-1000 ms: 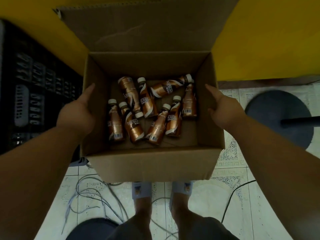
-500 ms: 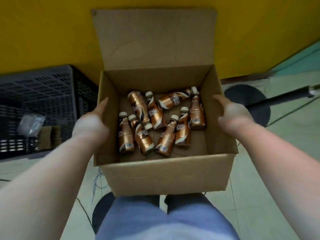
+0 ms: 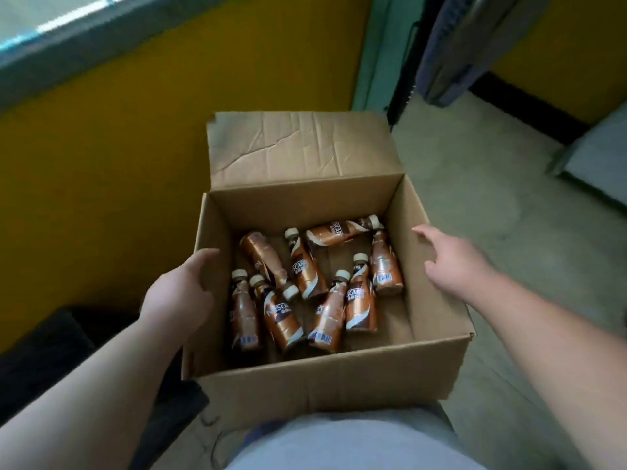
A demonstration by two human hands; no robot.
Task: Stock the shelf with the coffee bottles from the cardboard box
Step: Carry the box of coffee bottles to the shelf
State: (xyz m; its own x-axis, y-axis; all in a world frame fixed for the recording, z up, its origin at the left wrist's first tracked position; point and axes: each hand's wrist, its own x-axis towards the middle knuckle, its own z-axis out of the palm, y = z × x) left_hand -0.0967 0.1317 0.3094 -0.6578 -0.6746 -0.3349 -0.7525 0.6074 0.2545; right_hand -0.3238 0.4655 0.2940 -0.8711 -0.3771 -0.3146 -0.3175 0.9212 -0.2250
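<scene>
An open cardboard box (image 3: pixel 325 378) is held up in front of my body, its far flap standing upright. Several brown coffee bottles (image 3: pixel 305 269) with cream caps lie loose on its bottom, mostly toward the left and middle. My left hand (image 3: pixel 179 293) grips the box's left wall, thumb over the rim. My right hand (image 3: pixel 454 259) grips the right wall near its top edge, fingers down the outside. No shelf is in view.
A yellow wall (image 3: pixel 101 147) runs behind and to the left, with a window strip above. A dark crate or block (image 3: pixel 40 361) sits low at the left. A dark pole and grey cloth (image 3: pixel 451 52) stand at the upper right. Grey floor (image 3: pixel 509 205) spreads to the right.
The box has been lifted and carried while my view swung to the right; the black crate slid off to the lower left, and a doorway area with grey floor came into view.
</scene>
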